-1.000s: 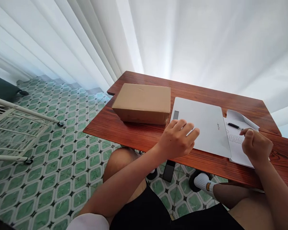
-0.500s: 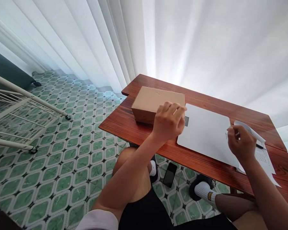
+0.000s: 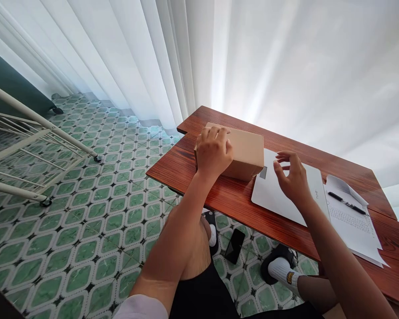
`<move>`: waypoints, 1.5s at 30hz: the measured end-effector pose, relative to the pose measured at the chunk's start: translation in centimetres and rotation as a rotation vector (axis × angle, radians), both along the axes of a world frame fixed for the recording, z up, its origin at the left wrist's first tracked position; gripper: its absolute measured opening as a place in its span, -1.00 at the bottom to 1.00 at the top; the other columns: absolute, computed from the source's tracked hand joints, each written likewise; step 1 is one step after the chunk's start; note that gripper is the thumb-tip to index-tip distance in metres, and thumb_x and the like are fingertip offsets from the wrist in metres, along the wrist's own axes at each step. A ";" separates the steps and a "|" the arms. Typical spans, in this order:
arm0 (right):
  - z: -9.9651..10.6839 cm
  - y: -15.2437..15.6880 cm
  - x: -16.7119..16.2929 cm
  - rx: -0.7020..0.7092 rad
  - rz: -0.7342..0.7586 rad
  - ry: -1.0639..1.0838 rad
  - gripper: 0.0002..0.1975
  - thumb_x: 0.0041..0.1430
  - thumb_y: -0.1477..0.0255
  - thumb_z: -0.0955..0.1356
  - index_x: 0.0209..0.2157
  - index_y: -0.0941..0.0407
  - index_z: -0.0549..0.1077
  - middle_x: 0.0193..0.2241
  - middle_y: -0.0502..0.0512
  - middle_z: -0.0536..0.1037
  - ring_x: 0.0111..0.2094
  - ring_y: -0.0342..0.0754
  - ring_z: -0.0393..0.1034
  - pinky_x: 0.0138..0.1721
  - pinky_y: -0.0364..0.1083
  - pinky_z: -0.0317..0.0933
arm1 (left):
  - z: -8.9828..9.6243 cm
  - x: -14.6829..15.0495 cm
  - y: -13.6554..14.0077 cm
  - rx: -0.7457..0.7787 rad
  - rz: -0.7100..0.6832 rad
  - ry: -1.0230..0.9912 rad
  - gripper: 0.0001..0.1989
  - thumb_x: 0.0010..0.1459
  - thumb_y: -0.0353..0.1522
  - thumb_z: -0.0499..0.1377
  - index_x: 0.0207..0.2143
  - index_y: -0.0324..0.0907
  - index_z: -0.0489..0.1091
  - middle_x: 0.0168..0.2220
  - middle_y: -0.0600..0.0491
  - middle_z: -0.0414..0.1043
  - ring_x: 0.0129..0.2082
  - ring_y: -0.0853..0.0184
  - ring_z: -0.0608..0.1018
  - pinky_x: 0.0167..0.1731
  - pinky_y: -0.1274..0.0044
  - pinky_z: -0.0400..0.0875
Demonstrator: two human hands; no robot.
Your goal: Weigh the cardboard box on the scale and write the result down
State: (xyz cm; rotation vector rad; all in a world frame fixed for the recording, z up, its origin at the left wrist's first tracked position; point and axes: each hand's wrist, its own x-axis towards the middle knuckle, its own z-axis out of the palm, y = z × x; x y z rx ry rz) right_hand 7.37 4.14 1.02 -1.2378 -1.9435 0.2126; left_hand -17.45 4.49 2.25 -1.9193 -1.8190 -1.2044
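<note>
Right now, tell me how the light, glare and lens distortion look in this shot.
Head view: strong backlight through the white curtain washes its folds out; glare spreads on the far edge of the wooden table; the left hand on the cardboard box and the right hand are sharp, shaded on the near side; wide-angle stretch bends the floor tiles.

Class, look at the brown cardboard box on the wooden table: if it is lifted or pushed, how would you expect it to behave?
The cardboard box looks flat-sided and low, so it probably slides rather than rolls or tips. Its walls show no sag under the left hand, suggesting fair stiffness. Its weight cannot be judged.
</note>
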 end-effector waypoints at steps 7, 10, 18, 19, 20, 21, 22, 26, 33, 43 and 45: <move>-1.1 0.3 -2.6 -0.182 0.104 0.108 -0.34 0.23 0.06 0.36 0.27 -0.04 0.15 0.25 0.26 0.27 0.19 0.15 0.29 0.03 0.17 0.42 | -0.5 -1.1 0.1 -0.082 0.119 -0.042 -0.71 0.21 -0.41 0.07 -0.01 -0.16 0.38 0.08 -0.12 0.42 0.11 -0.03 0.37 0.05 0.11 0.36; -1.5 0.3 -3.2 -0.252 0.141 0.116 -0.22 0.18 0.01 0.39 0.33 -0.10 0.07 0.31 0.23 0.19 0.26 0.20 0.20 0.08 0.22 0.39 | -1.1 -1.2 0.4 -0.117 0.182 -0.050 -0.65 0.20 -0.36 0.10 0.05 -0.15 0.36 0.13 -0.17 0.40 0.13 -0.09 0.38 0.05 0.05 0.36; -2.0 0.3 -3.9 -0.306 0.180 0.095 -0.25 0.20 0.06 0.39 0.34 -0.08 0.11 0.29 0.18 0.24 0.23 0.18 0.22 0.07 0.18 0.41 | -1.3 -1.2 0.6 -0.234 0.232 -0.068 -0.58 0.21 -0.27 0.09 0.09 -0.22 0.35 0.16 -0.35 0.33 0.04 -0.19 0.46 -0.12 0.01 0.44; -2.0 0.3 -3.9 -0.304 0.182 0.093 -0.27 0.21 0.07 0.38 0.33 -0.06 0.13 0.27 0.19 0.26 0.20 0.17 0.25 0.07 0.16 0.42 | -1.2 -1.2 0.5 -0.249 0.233 -0.070 -0.58 0.21 -0.27 0.08 0.09 -0.22 0.34 0.17 -0.35 0.33 0.03 -0.18 0.47 -0.14 0.03 0.46; -2.1 0.2 -4.0 -0.303 0.182 0.090 -0.28 0.22 0.09 0.38 0.33 -0.05 0.14 0.26 0.20 0.27 0.18 0.16 0.28 0.06 0.15 0.42 | -1.1 -1.2 0.5 -0.263 0.235 -0.071 -0.58 0.21 -0.27 0.08 0.10 -0.21 0.34 0.17 -0.33 0.33 0.03 -0.18 0.48 -0.16 0.04 0.47; -2.1 0.2 -4.1 -0.305 0.180 0.087 -0.29 0.22 0.10 0.38 0.32 -0.05 0.15 0.25 0.20 0.28 0.15 0.16 0.30 0.05 0.15 0.42 | -1.1 -1.1 0.4 -0.274 0.238 -0.070 -0.58 0.22 -0.27 0.08 0.09 -0.20 0.34 0.17 -0.32 0.33 0.02 -0.18 0.48 -0.18 0.06 0.49; -2.2 0.2 -4.1 -0.310 0.177 0.086 -0.30 0.22 0.10 0.37 0.32 -0.05 0.15 0.25 0.20 0.29 0.13 0.15 0.31 0.04 0.15 0.42 | -1.0 -1.1 0.4 -0.277 0.241 -0.069 -0.59 0.22 -0.27 0.08 0.09 -0.20 0.35 0.17 -0.30 0.33 0.02 -0.17 0.48 -0.20 0.08 0.50; -2.4 0.1 -4.2 -0.328 0.160 0.076 -0.29 0.23 0.12 0.36 0.34 -0.05 0.11 0.26 0.21 0.28 0.14 0.18 0.32 0.06 0.17 0.38 | -1.2 -1.1 0.5 -0.238 0.244 -0.062 -0.68 0.20 -0.28 0.10 -0.01 -0.16 0.40 0.13 -0.26 0.37 -0.01 -0.13 0.49 -0.22 0.11 0.51; -2.4 -0.1 -4.6 -0.332 0.128 0.068 -0.30 0.25 0.18 0.33 0.35 -0.02 0.07 0.23 0.24 0.33 0.10 0.19 0.35 0.07 0.20 0.32 | -0.7 -0.9 0.1 -0.306 0.246 -0.050 -0.65 0.24 -0.28 0.07 0.02 -0.18 0.42 0.18 -0.25 0.33 0.04 -0.12 0.47 -0.17 0.13 0.51; -3.0 0.1 -4.3 -0.294 0.129 0.088 -0.32 0.25 0.25 0.33 0.36 0.00 0.09 0.18 0.23 0.39 -0.05 0.13 0.42 -0.04 0.18 0.39 | 0.1 -0.5 -0.5 -0.351 0.241 -0.051 -0.56 0.27 -0.29 0.03 0.15 -0.19 0.37 0.25 -0.26 0.27 0.14 -0.13 0.43 -0.02 0.10 0.46; -3.0 0.2 -4.3 -0.258 0.139 0.093 -0.35 0.27 0.27 0.32 0.35 -0.02 0.12 0.20 0.21 0.37 0.00 0.14 0.41 -0.04 0.17 0.41 | 0.0 -0.5 -0.5 -0.321 0.242 -0.053 -0.56 0.27 -0.29 0.04 0.15 -0.19 0.38 0.24 -0.26 0.28 0.13 -0.13 0.44 -0.02 0.10 0.46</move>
